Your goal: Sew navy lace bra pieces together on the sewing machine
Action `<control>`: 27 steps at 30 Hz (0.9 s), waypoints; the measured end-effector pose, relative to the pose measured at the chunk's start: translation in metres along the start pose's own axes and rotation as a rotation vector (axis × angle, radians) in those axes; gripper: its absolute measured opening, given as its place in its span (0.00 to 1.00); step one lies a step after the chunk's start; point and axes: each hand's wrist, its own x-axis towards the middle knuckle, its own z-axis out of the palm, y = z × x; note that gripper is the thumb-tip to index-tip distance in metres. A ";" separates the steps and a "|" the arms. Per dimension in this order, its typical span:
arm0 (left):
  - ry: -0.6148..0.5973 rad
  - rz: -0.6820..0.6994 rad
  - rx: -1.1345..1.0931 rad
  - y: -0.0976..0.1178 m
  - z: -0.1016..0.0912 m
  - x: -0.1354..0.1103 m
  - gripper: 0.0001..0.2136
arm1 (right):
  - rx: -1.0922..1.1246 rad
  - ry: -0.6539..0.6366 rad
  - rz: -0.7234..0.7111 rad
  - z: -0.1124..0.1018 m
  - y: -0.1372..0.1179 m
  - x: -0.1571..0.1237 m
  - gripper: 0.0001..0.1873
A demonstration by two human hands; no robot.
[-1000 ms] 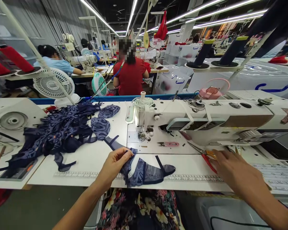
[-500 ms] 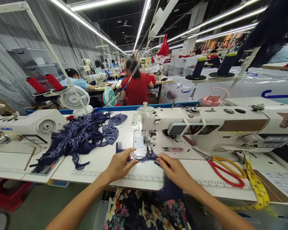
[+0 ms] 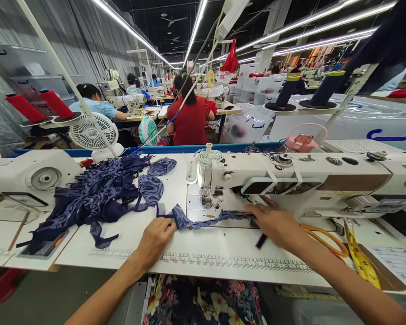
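A narrow navy garment piece (image 3: 208, 222) with patterned, lacy edging stretches across the table in front of the sewing machine's needle area (image 3: 206, 201). My left hand (image 3: 157, 237) is closed on its left end, knuckles up. My right hand (image 3: 277, 228) is at the right end, its fingers bent over the fabric and partly blurred. A dark strap end (image 3: 261, 241) sticks out below that hand. The fingertips reach the spot by the small thread snips, which are mostly hidden. The white sewing machine (image 3: 291, 169) stands just behind my hands.
Left of the needle lies a heap of navy patterned pieces (image 3: 101, 194), with loose cups (image 3: 150, 189) beside it. Orange-handled scissors (image 3: 328, 239) and a yellow tape measure (image 3: 360, 259) lie right. A printed ruler (image 3: 223, 261) runs along the front edge. People sit sewing beyond.
My right hand has moved right and slightly up, drawing the navy piece out longer. My left hand has shifted a little left and down. The view has turned slightly to the right.
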 end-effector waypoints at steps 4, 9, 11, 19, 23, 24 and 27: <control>-0.023 -0.039 -0.054 0.002 0.000 0.004 0.07 | -0.225 0.217 -0.107 -0.001 -0.003 -0.005 0.25; -0.030 -0.164 -0.118 0.016 0.004 0.015 0.09 | 0.024 0.302 -0.318 0.030 -0.036 -0.004 0.18; -0.048 -0.177 -0.132 0.024 0.008 0.023 0.08 | 0.089 0.404 -0.264 0.035 -0.047 0.006 0.15; -0.129 -0.122 -0.197 0.044 0.021 0.065 0.13 | 0.456 0.294 -0.494 0.036 -0.079 0.036 0.09; -0.162 -0.087 -0.179 0.042 0.027 0.072 0.14 | 0.519 0.293 -0.447 0.044 -0.076 0.036 0.07; -0.147 -0.074 -0.179 0.042 0.028 0.073 0.14 | 0.528 0.288 -0.439 0.045 -0.075 0.037 0.07; -0.142 -0.057 -0.181 0.040 0.033 0.076 0.14 | 0.548 0.278 -0.411 0.046 -0.071 0.039 0.07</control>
